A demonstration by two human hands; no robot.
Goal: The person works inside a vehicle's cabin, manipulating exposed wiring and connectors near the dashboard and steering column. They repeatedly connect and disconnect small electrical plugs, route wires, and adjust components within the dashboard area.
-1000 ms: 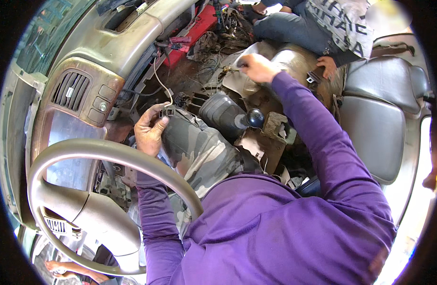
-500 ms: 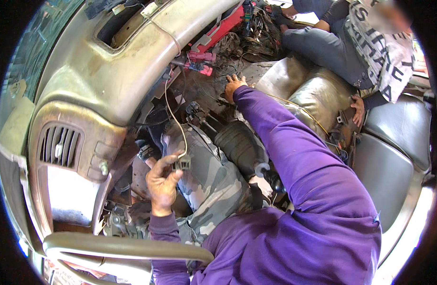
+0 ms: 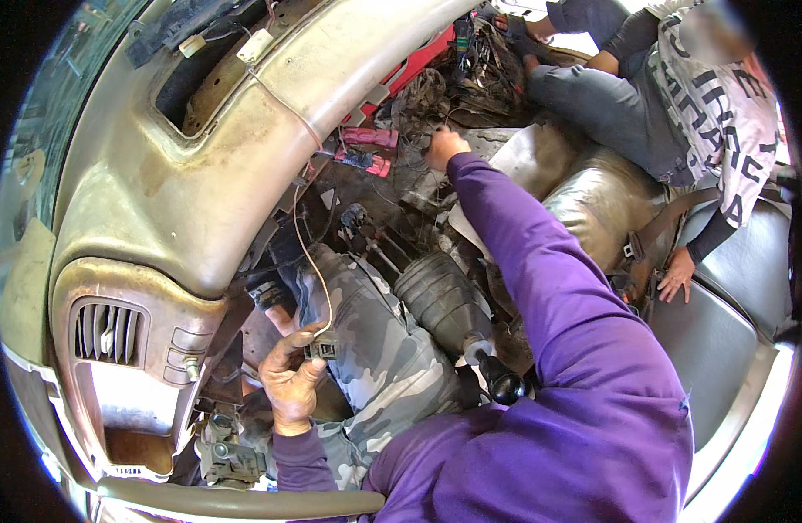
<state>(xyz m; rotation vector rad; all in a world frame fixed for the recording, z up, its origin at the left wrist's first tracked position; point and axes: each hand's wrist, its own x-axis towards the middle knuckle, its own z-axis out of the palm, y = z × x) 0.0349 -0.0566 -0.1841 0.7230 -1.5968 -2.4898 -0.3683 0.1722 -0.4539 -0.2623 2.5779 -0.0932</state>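
Between the thumb and fingers of my left hand (image 3: pixel 289 388) is a small grey plug connector (image 3: pixel 321 347), held above my camouflage-trousered leg (image 3: pixel 379 340). A thin pale wire (image 3: pixel 312 257) rises from the connector toward the underside of the dashboard. My right arm, in a purple sleeve, stretches far forward. At its end my right hand (image 3: pixel 446 146) is closed low over the floor, beside loose dark wires (image 3: pixel 483 83). Its fingers are curled and partly hidden, so what they hold cannot be made out. Pink cylindrical parts (image 3: pixel 368 138) lie left of that hand.
A worn tan dashboard (image 3: pixel 165 166) curves along the left, with an air vent (image 3: pixel 107 332). The steering wheel rim (image 3: pixel 244 501) crosses the lower edge. A gear lever knob (image 3: pixel 508 387) and its rubber boot (image 3: pixel 440 292) stand centrally. Another person (image 3: pixel 680 113) sits at upper right, one hand on a black seat (image 3: pixel 701 331).
My right hand has gone from spread fingers to curled ones. My left hand, with the connector, sits slightly lower. A yellow wire beside my right arm has left sight. The other person's hand moved onto the seat.
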